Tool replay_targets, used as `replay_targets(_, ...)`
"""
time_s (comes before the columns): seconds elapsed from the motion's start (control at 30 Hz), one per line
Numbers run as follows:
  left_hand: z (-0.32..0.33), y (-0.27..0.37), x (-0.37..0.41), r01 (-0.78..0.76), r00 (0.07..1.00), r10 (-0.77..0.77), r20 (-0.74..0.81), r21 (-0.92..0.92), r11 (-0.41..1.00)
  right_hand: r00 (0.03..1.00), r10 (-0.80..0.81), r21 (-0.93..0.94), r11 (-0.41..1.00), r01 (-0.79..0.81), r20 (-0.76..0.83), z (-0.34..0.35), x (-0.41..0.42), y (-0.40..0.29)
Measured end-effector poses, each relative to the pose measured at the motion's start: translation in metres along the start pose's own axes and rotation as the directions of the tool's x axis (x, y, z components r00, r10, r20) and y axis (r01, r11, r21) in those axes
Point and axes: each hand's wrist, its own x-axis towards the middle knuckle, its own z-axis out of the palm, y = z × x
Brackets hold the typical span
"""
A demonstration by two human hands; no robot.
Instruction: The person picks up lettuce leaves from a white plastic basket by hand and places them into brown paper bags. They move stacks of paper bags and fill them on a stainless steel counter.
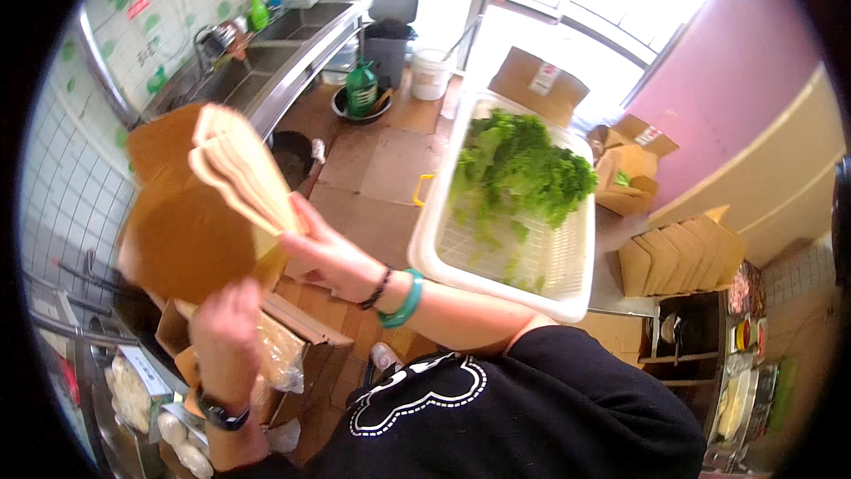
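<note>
A nested stack of kraft paper food boxes [243, 176] is pinched at its lower end by my right hand [329, 256], which wears a dark beaded bracelet and a green bangle. Behind and left of the stack spreads a blurred brown kraft paper piece [189, 243]. My left hand [229, 319], with a black watch on its wrist, is blurred by motion at the lower edge of this brown piece; its grip cannot be made out. To the right, a white plastic basket [432, 266] holds leafy green lettuce [525, 163].
Opened kraft boxes stand in a row [678, 256] at the right, beside another box with greens [625, 176]. An opened carton [312, 339] with clear plastic wrapping is below my hands. Steel sinks [266, 57], a white bucket [429, 73] and a green bottle [361, 88] lie ahead.
</note>
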Motion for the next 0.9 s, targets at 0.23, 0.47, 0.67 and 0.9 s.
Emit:
replay_targets(0.23,0.023,0.188,0.114,-0.478,0.877,0.453,-0.161,-0.182,0.859,0.829,-0.471,-0.15,0.882,0.446,-0.301,-0.143,-0.201,-0.063)
replay_targets(0.47,0.064,0.422,0.156,-0.774,0.623,0.735,-0.268,-0.346,0.53,0.418,-0.446,-0.227,0.849,0.476,-0.792,-0.225,-0.422,-0.055)
replay_targets(0.67,0.126,0.529,0.148,-0.74,0.554,0.821,-0.134,-0.532,0.412,0.432,-0.041,0.11,0.941,0.319,-0.901,-0.307,-0.516,0.044)
replay_targets(0.9,0.177,0.541,0.135,-0.599,0.633,0.762,0.137,-0.537,0.594,0.535,0.152,0.259,0.957,0.13,-0.831,-0.347,-0.501,0.081)
